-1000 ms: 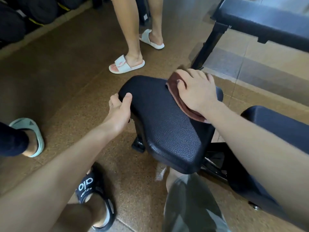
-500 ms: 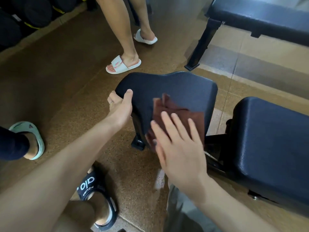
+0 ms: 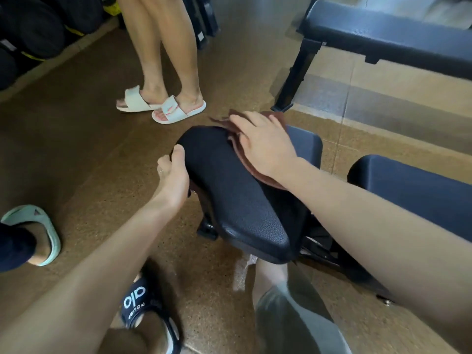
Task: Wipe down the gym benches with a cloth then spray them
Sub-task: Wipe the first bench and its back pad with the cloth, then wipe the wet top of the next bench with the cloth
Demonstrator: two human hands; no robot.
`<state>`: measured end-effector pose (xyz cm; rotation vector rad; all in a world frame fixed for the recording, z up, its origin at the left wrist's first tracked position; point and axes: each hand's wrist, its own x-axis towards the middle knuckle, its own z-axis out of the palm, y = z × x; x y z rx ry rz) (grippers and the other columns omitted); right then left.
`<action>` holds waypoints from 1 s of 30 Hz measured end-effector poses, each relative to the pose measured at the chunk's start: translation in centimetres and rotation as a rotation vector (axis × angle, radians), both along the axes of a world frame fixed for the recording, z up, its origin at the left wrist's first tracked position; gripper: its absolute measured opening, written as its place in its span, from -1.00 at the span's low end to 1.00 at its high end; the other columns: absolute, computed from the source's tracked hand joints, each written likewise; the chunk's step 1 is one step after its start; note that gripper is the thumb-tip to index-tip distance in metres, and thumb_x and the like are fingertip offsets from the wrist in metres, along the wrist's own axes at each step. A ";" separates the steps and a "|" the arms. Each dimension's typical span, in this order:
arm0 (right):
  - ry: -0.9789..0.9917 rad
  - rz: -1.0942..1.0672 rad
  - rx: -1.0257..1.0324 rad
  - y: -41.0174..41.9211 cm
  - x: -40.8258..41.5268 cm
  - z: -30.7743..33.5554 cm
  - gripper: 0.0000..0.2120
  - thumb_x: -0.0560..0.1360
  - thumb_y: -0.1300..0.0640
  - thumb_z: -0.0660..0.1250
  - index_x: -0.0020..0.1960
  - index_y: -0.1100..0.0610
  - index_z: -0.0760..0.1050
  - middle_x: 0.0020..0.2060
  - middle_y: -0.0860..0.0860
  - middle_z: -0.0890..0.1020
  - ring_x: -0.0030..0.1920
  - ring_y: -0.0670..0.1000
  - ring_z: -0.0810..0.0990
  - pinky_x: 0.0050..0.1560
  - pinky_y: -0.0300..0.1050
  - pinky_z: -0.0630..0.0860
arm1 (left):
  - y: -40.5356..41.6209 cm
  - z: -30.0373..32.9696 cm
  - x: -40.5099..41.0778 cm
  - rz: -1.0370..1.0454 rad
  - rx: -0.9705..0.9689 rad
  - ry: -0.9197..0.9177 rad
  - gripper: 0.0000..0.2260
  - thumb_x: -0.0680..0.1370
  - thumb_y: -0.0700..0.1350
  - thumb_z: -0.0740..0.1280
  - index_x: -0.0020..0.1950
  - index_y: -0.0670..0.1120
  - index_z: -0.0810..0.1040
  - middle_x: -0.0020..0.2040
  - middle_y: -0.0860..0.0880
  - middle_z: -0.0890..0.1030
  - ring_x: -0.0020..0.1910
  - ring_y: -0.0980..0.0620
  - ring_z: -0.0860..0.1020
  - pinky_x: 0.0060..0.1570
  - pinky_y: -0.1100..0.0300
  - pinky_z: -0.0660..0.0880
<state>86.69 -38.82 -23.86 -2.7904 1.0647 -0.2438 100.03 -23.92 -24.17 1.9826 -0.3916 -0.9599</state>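
On seat pad (image 3: 229, 190): hands, cloth (image 3: 258, 172)

Most of the cloth (image 3: 258, 172) lies hidden under the right hand (image 3: 265, 146), only its far fringe and a strip along the wrist showing on the seat pad (image 3: 229, 190). The left hand (image 3: 172, 177) grips that pad's left edge, its fingertips out of sight beneath the rim. The pad's frame (image 3: 329, 254) is mostly covered by the pad and the right forearm. Right of the pad, the back pad (image 3: 413, 190) runs off the picture's right edge. Beyond the pad, the second bench (image 3: 383, 37) is cut off at the top and right, and a standing person's legs (image 3: 163, 52) end at the top edge. Left of the pad, the green slipper's (image 3: 38, 233) wearer is cropped out.
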 end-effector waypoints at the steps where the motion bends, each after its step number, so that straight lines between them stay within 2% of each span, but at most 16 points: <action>1: -0.019 -0.064 -0.005 -1.0 0.1 -0.2 -0.54 0.71 0.00 -0.02 0.54 0.03 0.37 0.48 0.08 0.47 0.48 0.16 0.41 0.56 0.19 0.19 | -0.1 -0.2 0.2 0.011 0.010 -0.012 -0.39 0.71 0.28 -0.09 0.68 0.00 -0.03 0.67 0.05 0.07 0.43 0.10 0.32 0.29 0.10 0.20; 3: -0.065 -0.169 0.004 -1.9 0.5 -0.7 -0.61 0.72 0.09 0.09 0.51 0.05 0.41 0.41 0.10 0.53 0.41 0.18 0.47 0.54 0.17 0.24 | 0.0 0.0 0.4 0.031 0.037 -0.019 -0.38 0.70 0.27 -0.05 0.67 -0.01 -0.02 0.66 0.02 0.09 0.59 -0.08 0.18 0.49 -0.04 0.13; 6: -0.164 -0.263 0.088 -2.1 0.8 -0.4 -0.60 0.70 0.17 0.14 0.52 0.06 0.42 0.35 0.13 0.55 0.31 0.21 0.51 0.42 0.09 0.35 | 0.4 1.5 0.2 0.012 0.104 0.017 -0.38 0.71 0.22 0.05 0.68 0.02 -0.07 0.68 -0.04 0.05 0.61 -0.15 0.17 0.54 -0.14 0.12; 10: -0.541 -0.565 0.502 -1.9 1.1 4.7 -0.59 0.71 0.23 0.11 0.53 0.08 0.40 0.33 0.08 0.54 0.33 0.09 0.49 0.29 -0.24 0.29 | -2.0 8.3 0.6 -0.117 0.135 -0.017 -0.30 0.66 0.17 0.24 0.67 0.14 -0.09 0.67 0.00 0.03 0.61 -0.13 0.14 0.52 -0.15 0.17; 12: -0.702 -0.709 0.709 -1.3 1.5 8.6 -0.61 0.70 0.21 0.12 0.48 0.07 0.46 0.29 -0.03 0.58 0.32 0.00 0.51 0.36 -0.19 0.35 | -4.2 13.1 0.3 -0.203 0.126 -0.001 -0.31 0.63 0.15 0.31 0.66 0.12 0.04 0.61 -0.01 0.20 0.54 -0.08 0.28 0.42 0.00 0.28; 14: -0.854 -0.783 0.862 -0.1 1.9 13.1 -0.68 0.68 0.20 0.15 0.34 0.04 0.55 0.19 -0.04 0.65 0.24 0.02 0.59 0.36 -0.02 0.49 | -5.9 18.5 -0.9 -0.318 0.116 0.090 -0.43 0.63 0.11 0.34 0.59 0.04 0.24 0.41 0.03 0.45 0.25 0.04 0.49 0.10 0.24 0.40; 16: -0.999 -0.859 1.015 1.3 2.1 18.5 -0.74 0.68 0.21 0.17 0.21 0.00 0.59 0.09 0.00 0.69 0.14 0.05 0.65 0.25 0.05 0.58 | -6.9 23.7 -2.0 -0.416 0.072 0.176 -0.57 0.64 0.01 0.36 0.48 -0.03 0.40 0.23 0.02 0.58 0.02 0.14 0.56 -0.21 0.36 0.49; 17: -1.065 -0.899 1.091 1.8 2.1 21.2 -0.75 0.69 0.21 0.17 0.17 0.00 0.59 0.09 0.06 0.69 0.14 0.10 0.67 0.21 0.09 0.61 | -7.2 26.1 -2.2 -0.454 0.060 0.191 -0.62 0.63 -0.03 0.37 0.43 -0.05 0.44 0.19 -0.01 0.60 0.00 0.14 0.59 -0.26 0.37 0.52; 19: -1.163 -0.975 1.245 2.5 1.9 26.6 -0.77 0.70 0.19 0.17 0.15 0.03 0.59 0.12 0.16 0.69 0.15 0.19 0.68 0.17 0.17 0.64 | -7.3 30.5 -1.8 -0.515 0.060 0.198 -0.69 0.61 -0.09 0.40 0.34 -0.06 0.49 0.14 -0.05 0.61 0.03 0.06 0.62 -0.19 0.32 0.55; 21: -1.204 -1.027 1.383 2.7 1.5 31.2 -0.79 0.71 0.16 0.18 0.21 0.08 0.58 0.13 0.20 0.68 0.13 0.22 0.69 0.13 0.18 0.66 | -7.4 34.5 -0.9 -0.610 0.088 0.184 -0.72 0.58 -0.10 0.45 0.26 -0.11 0.52 0.07 -0.05 0.61 -0.01 0.06 0.61 -0.14 0.32 0.55; 23: -1.185 -1.091 1.514 2.7 1.4 35.4 -0.78 0.69 0.09 0.22 0.25 0.11 0.57 0.09 0.17 0.69 0.03 0.16 0.71 0.00 0.09 0.67 | -7.8 38.3 0.1 -0.717 0.151 0.157 -0.67 0.54 -0.04 0.50 0.22 -0.14 0.53 0.03 -0.06 0.63 -0.06 0.08 0.61 -0.11 0.30 0.54; 26: -1.162 -1.149 1.683 2.9 2.1 40.3 -0.66 0.63 -0.03 0.31 0.25 0.18 0.60 0.01 0.14 0.72 -0.10 0.11 0.71 -0.13 -0.02 0.63 | -8.8 42.8 1.7 -0.828 0.243 0.202 -0.68 0.53 0.01 0.51 0.16 -0.12 0.55 0.05 -0.10 0.70 0.03 -0.06 0.69 0.12 0.07 0.60; 28: -1.132 -1.130 1.655 2.9 2.1 42.3 -0.69 0.62 -0.06 0.32 0.12 0.17 0.64 -0.09 0.09 0.69 -0.18 0.04 0.65 -0.14 -0.08 0.55 | -9.5 45.1 2.9 -0.864 0.239 0.236 -0.81 0.57 -0.08 0.45 0.12 -0.14 0.59 0.06 -0.17 0.72 0.07 -0.14 0.70 0.16 0.00 0.59; 30: -1.110 -1.094 1.585 2.9 1.5 44.1 -0.75 0.61 -0.05 0.30 -0.04 0.10 0.64 -0.21 0.02 0.63 -0.24 -0.02 0.54 -0.13 -0.10 0.43 | -10.5 46.8 4.0 -0.880 0.216 0.287 -0.89 0.60 -0.16 0.38 0.10 -0.15 0.60 0.07 -0.22 0.71 0.08 -0.18 0.70 0.08 0.04 0.60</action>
